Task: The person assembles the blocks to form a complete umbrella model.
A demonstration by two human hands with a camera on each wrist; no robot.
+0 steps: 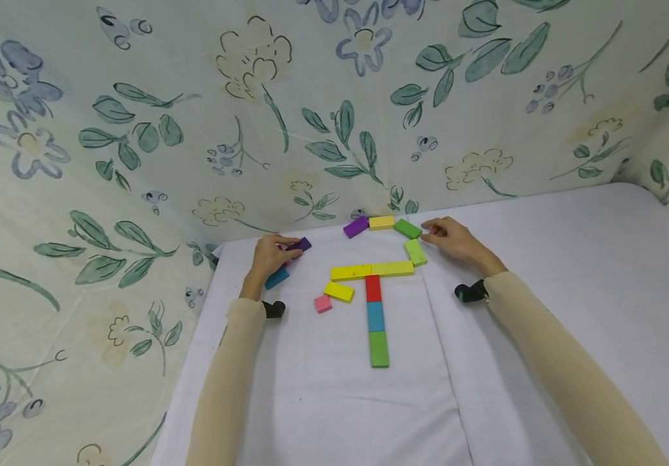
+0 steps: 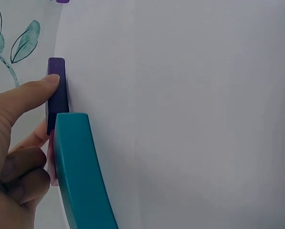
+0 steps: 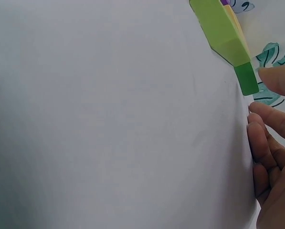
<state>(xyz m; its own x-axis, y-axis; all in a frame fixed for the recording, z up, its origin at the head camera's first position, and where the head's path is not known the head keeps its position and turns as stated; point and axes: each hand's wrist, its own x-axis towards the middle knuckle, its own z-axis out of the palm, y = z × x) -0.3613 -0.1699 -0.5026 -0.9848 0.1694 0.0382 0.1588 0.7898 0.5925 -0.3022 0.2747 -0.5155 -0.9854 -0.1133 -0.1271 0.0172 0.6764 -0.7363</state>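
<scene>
Blocks lie about our left hand and right hand. Beyond both rises a flowered backdrop; under both spreads the white table. Between the hands and nearer to us sits a T: a crossbar of two yellow bars end to end, and a stem of red, blue and green. Left of the right hand curves a row: violet block, orange block, green block, lime block. That hand holds nothing, thumb parted from fingertips, just beside the green block; we cannot tell if it touches. Our left hand pinches a dark purple block. By its fingers are a teal block and a magenta block, partly hidden. Right of that hand and nearer to us lies a short yellow block, with a smaller pink block by its left end.
</scene>
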